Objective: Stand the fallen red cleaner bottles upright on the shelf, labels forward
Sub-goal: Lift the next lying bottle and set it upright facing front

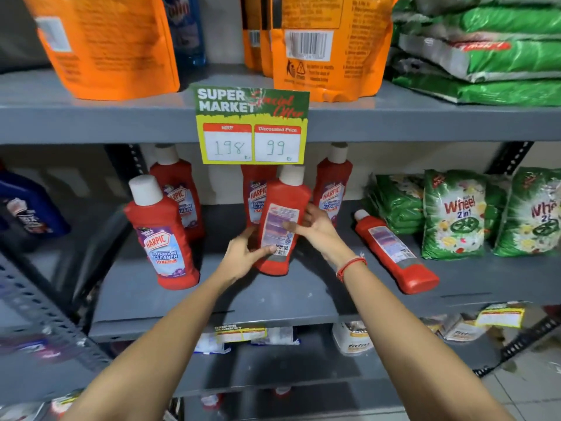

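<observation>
1. The held bottle [280, 220] stands nearly upright at mid-shelf, tilted slightly, its back label toward the camera.
2. The left hand [243, 256] wraps its lower body and the right hand [315, 227] presses its right side, so both are closed on it.
3. I judge the step is best done by twisting it half a turn between the palms, then seating the base flat.
4. The fallen bottle [394, 253] lies on its side to the right, just beside the green detergent packs [453, 212].
5. The price card [252, 127] hides the cap of one rear bottle [253, 192]; motion blur smears the small label print.
</observation>
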A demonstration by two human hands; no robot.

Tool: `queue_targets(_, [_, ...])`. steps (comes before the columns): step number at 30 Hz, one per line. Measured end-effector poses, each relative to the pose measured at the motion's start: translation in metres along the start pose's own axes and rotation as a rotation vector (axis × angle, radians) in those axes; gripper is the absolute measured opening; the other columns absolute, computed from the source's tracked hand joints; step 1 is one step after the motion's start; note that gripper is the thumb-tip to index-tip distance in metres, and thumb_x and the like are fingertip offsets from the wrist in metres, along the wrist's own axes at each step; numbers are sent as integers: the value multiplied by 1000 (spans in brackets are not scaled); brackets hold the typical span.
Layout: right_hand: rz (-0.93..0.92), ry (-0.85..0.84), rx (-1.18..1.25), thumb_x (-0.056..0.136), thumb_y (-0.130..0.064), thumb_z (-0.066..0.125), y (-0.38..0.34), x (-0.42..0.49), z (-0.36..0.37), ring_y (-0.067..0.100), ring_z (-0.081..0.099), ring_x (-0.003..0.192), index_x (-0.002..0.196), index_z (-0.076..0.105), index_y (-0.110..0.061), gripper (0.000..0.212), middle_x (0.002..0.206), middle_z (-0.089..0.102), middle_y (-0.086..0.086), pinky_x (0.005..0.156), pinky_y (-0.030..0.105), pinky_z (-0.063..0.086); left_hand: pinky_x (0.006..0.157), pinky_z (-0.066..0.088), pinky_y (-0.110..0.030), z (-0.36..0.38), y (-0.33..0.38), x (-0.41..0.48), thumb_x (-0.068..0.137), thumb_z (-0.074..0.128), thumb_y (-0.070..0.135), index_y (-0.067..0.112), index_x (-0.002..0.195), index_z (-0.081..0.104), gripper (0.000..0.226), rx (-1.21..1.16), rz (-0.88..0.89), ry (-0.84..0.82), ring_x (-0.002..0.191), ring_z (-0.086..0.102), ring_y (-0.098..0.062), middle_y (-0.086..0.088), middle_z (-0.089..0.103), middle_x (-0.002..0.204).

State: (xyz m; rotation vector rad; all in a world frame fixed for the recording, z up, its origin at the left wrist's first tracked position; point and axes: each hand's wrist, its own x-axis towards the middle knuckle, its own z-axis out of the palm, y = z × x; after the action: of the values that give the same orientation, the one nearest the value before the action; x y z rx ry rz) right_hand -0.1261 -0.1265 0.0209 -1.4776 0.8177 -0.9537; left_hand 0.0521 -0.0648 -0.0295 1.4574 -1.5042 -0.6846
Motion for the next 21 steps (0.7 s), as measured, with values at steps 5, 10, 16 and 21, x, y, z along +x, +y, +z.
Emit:
queue_targets(5, [21, -165, -97, 78, -4, 72, 2, 4, 25, -5, 62, 92, 122, 50, -11, 50, 112, 63, 0, 74, 8, 52, 66, 51, -11, -8, -17, -21, 74, 75, 26, 19, 109, 50, 43, -66, -36, 109, 88, 64, -2, 6, 65, 102])
queue_targets(10, [23, -223, -146, 79, -8, 72, 3, 8, 32, 6, 60, 102, 127, 47, -13, 54, 117, 60, -1, 80, 9, 52, 74, 57, -20, 3, -21, -35, 76, 74, 22, 16, 112, 50, 44, -196, -82, 239, 97, 65, -9, -5, 66, 109])
queue_targets(16, [7, -180, -152, 76, -9, 75, 10, 5, 32, -2, 62, 97, 122, 50, -17, 52, 116, 63, 2, 81, 12, 53, 88, 48, -29, 54, -10, -60, 74, 76, 25, 14, 121, 47, 57, -124, -176, 612, 97, 53, -13, -1, 46, 110])
queue_targets(21, [-92, 4, -230, 71, -22, 80, 13, -10, 41, 8, 67, 97, 117, 57, -16, 52, 115, 69, 5, 88, 25, 54, 103, 35, -30, 78, -1, -58, 70, 79, 27, 12, 137, 32, 84, -81, -229, 531, 120, 41, -19, -9, 40, 127])
